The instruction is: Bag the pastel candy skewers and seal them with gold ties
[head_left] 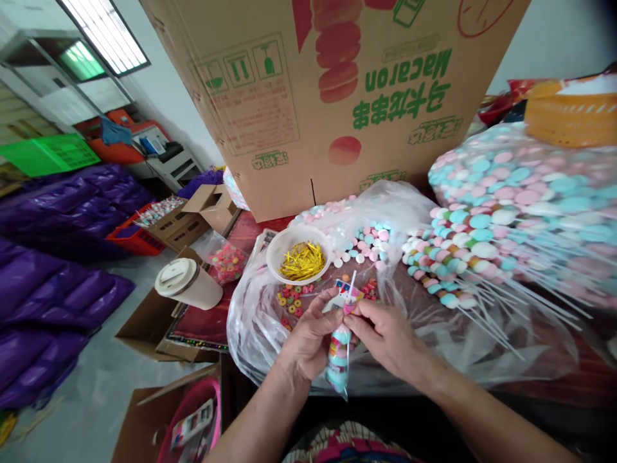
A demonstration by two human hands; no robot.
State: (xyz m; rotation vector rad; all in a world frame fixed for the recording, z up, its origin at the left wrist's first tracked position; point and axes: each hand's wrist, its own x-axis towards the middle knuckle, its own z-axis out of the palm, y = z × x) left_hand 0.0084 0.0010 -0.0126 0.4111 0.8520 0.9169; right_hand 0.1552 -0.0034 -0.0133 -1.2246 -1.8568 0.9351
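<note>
Both hands closed, working together over the near edge of the table [540, 379]. My left hand [311, 337] grips the wrapped candy skewer [338, 360] near its top, thumb in front, the other fingers curled behind. My right hand [385, 331] pinches the gathered neck of the wrapper from the other side, thumb and forefinger nearly meeting my left thumb; its remaining fingers are bent in.

Skewer position: between the hands, almost upright, candy end down, over the front of the clear plastic sheet [250, 328]. A white stick [353, 286] rises above my fingertips. Just beyond stand the bowl [274, 257] of gold ties [303, 262] and some loose candy rings [293, 299]. Unwrapped skewers [463, 251] lie in a heap to the right, well apart from my hands.

Visibility: my left fingers are partly covered by the wrapper. What lies between the fingertips at the neck is hidden; cannot tell whether a tie is there. Print on the wrapper top is too small to read. The large carton [308, 116] is cut off above, the pink tub [216, 392] below. The orange basket [571, 119] is blurred.
</note>
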